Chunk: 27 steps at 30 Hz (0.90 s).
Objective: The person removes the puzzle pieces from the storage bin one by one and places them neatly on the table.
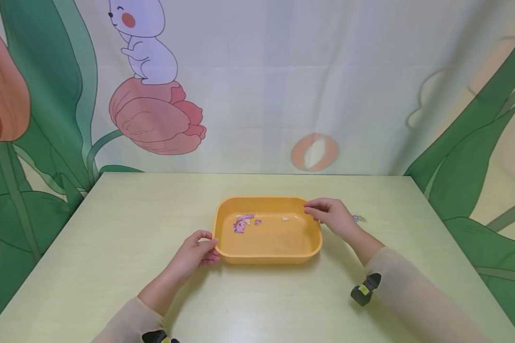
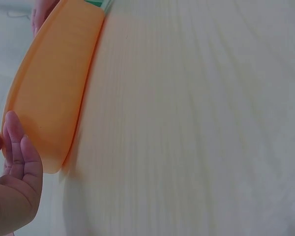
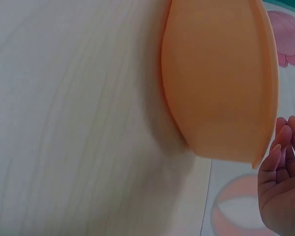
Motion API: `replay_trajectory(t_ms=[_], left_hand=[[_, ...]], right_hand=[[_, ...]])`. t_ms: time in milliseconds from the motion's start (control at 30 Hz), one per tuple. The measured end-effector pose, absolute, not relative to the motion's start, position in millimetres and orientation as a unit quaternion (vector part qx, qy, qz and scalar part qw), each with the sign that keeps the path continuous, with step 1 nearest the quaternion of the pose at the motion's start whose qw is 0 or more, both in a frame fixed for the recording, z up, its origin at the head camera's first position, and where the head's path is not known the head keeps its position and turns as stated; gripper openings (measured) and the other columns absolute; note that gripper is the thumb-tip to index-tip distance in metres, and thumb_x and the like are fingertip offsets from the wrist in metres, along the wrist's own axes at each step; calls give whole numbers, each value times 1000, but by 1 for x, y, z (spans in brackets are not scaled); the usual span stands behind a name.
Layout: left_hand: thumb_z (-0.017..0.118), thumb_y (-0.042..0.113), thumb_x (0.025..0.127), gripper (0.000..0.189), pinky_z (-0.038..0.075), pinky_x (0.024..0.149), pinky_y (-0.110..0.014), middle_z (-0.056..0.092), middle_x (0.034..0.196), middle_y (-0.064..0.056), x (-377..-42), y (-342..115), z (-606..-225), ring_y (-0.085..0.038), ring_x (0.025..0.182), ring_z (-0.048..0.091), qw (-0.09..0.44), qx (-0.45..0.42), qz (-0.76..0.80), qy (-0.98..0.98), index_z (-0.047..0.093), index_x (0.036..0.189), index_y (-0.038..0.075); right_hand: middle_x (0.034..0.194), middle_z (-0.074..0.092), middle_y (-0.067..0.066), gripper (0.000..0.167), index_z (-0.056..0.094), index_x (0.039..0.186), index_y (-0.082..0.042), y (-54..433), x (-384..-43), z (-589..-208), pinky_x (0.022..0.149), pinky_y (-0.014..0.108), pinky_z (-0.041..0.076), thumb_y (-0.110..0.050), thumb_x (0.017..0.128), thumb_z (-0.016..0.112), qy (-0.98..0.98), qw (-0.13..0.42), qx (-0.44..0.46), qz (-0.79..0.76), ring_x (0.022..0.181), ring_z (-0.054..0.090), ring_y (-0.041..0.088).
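A shallow yellow plastic tray [image 1: 270, 260] with rounded corners stands on the table. My left hand [image 1: 197, 248] grips its left front corner, thumb on the rim and fingers against the outside wall. In the left wrist view those fingers [image 2: 15, 142] lie along the tray's wall. My right hand [image 1: 332, 216] is over the right back corner, its thumb and fingertips together just above the rim; I cannot tell whether something small is between them. Inside the tray lie a purple pony-like cut-out [image 1: 239, 226], a small purple piece [image 1: 258, 222] and a pale piece [image 1: 285, 218].
A small colourful cut-out with green [image 1: 360, 218] lies on the table [image 1: 274, 305], right of the tray and partly behind my right hand. A printed curtain [image 1: 249, 95] hangs behind the table's back edge. Each sleeve has a dark wrist camera [image 1: 362, 295] on it.
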<state>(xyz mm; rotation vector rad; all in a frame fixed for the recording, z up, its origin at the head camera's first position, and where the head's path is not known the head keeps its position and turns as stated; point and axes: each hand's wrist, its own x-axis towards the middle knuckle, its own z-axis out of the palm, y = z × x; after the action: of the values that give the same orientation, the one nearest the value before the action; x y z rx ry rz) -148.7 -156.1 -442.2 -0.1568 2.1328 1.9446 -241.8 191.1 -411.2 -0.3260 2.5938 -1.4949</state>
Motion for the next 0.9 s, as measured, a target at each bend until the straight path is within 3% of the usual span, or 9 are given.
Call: replay_trajectory(t_ms=[367, 600, 900], left_hand=[[51, 11, 95, 19, 52, 67, -32, 62, 72, -6, -149, -156, -442, -18, 67, 63, 128, -50, 668, 732, 42, 107, -1], [51, 12, 95, 20, 52, 68, -32, 62, 72, -6, -149, -156, -442, -18, 67, 63, 127, -49, 667, 733, 42, 107, -1], [51, 10, 95, 18, 52, 67, -31, 62, 71, -6, -149, -155, -443, -18, 67, 63, 127, -50, 666, 734, 42, 107, -1]], right_hand=[[92, 66, 8, 25, 66, 107, 2, 162, -245, -412, 74, 33, 51, -14, 88, 65, 868, 56, -134, -475, 78, 58, 19], [99, 67, 9, 23, 67, 107, 0, 144, -248, -413, 76, 31, 51, -13, 88, 65, 888, 62, -136, -435, 84, 60, 21], [99, 68, 5, 20, 70, 105, -6, 132, -250, -417, 83, 38, 48, -16, 88, 65, 951, 50, -180, -248, 91, 60, 21]])
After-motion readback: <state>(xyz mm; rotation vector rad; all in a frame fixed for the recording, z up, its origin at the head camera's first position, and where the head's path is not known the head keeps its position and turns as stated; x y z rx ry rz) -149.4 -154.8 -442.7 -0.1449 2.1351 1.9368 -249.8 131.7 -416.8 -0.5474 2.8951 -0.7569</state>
